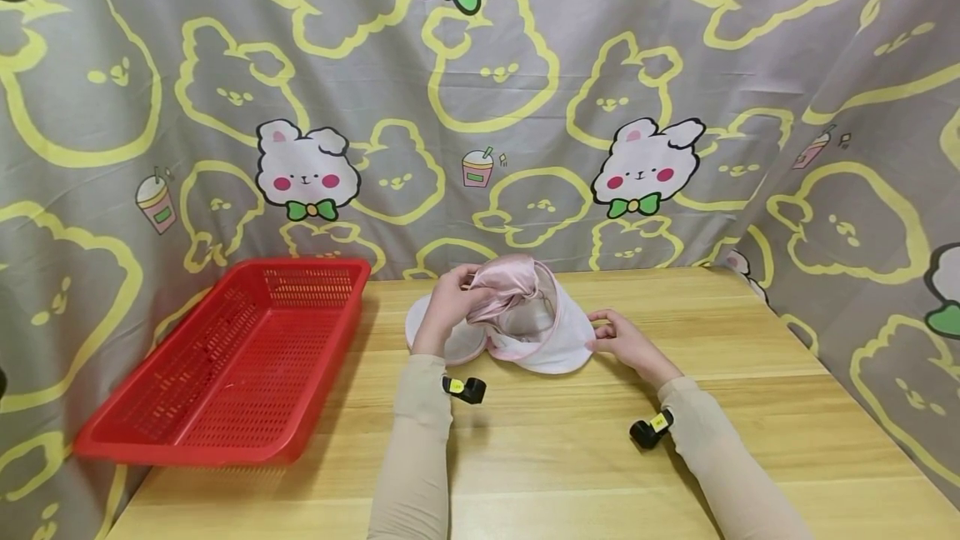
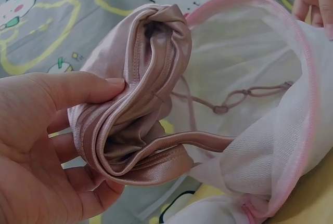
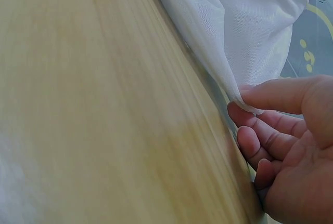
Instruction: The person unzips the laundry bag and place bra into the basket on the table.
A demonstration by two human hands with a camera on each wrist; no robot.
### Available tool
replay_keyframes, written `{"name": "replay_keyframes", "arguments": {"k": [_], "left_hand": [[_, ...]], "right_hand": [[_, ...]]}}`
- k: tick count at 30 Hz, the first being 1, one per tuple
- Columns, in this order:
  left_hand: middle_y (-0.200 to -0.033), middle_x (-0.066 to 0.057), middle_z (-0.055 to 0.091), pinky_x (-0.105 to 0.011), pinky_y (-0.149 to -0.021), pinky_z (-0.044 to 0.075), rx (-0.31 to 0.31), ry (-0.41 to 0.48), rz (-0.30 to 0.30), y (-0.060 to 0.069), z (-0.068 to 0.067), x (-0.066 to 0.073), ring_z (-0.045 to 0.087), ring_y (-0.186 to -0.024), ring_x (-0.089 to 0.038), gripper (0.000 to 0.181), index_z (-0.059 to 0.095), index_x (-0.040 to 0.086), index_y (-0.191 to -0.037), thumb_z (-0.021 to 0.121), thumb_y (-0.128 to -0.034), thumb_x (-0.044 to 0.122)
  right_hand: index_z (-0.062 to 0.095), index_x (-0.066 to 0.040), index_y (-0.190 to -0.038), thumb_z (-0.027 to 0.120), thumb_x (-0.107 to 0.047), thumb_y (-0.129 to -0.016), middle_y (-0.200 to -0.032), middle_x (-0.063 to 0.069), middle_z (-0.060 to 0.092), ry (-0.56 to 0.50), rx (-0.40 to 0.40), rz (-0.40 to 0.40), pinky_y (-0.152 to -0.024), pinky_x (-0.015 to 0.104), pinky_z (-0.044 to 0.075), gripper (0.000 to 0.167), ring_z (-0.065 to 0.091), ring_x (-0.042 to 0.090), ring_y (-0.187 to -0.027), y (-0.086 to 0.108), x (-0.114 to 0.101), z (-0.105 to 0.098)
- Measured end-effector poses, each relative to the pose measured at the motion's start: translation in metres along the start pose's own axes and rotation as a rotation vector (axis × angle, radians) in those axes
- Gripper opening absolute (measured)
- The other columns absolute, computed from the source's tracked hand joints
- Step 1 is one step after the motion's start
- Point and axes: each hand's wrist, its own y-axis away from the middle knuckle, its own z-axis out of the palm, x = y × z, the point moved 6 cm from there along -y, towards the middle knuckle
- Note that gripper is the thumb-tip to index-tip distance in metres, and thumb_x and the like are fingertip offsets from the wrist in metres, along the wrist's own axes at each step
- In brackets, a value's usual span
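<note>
My left hand (image 1: 452, 305) grips a folded dusty-pink satin bra (image 2: 143, 99), thumb on the near side and fingers behind it. The bra is at the mouth of a white mesh laundry bag (image 1: 576, 333) with pink trim. One pink strap (image 2: 208, 140) trails from the bra into the bag, and a thin looped cord (image 2: 234, 99) shows inside the opening. With thumb and forefinger, my right hand (image 3: 286, 130) pinches a corner of the bag at its right end. A white flap of the bag (image 1: 461, 344) lies on the table beneath my left hand.
A red perforated plastic basket (image 1: 292, 373) stands at the left of the wooden table (image 1: 555, 465). Behind the table and along its sides hangs a grey curtain (image 1: 525, 190) with cartoon rabbits. Small black cameras are strapped to both wrists.
</note>
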Motion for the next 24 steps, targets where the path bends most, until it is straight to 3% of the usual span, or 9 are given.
{"name": "replay_keyframes", "arguments": {"k": [6,24], "left_hand": [[-0.104,-0.012,0.07,-0.023,-0.075,0.047,0.009,0.032,-0.008,0.001,-0.006,0.002,0.062,-0.095,-0.022,0.036,0.068,0.009,-0.114,0.078,-0.0798,0.012],[-0.105,-0.014,0.068,-0.024,-0.075,0.048,0.076,0.086,0.011,0.007,-0.028,0.007,0.061,-0.092,-0.02,0.037,0.066,0.008,-0.118,0.074,-0.0817,0.007]], "right_hand": [[0.04,0.007,-0.134,0.065,-0.005,-0.091,-0.097,0.014,0.065,0.005,0.002,-0.01,-0.079,0.025,0.042,0.051,0.057,0.011,-0.083,-0.012,0.018,-0.001],[0.042,0.004,-0.134,0.067,-0.009,-0.089,-0.096,0.01,0.066,-0.002,0.003,0.001,-0.081,0.025,0.042,0.053,0.059,0.011,-0.084,-0.012,0.02,-0.001]]}}
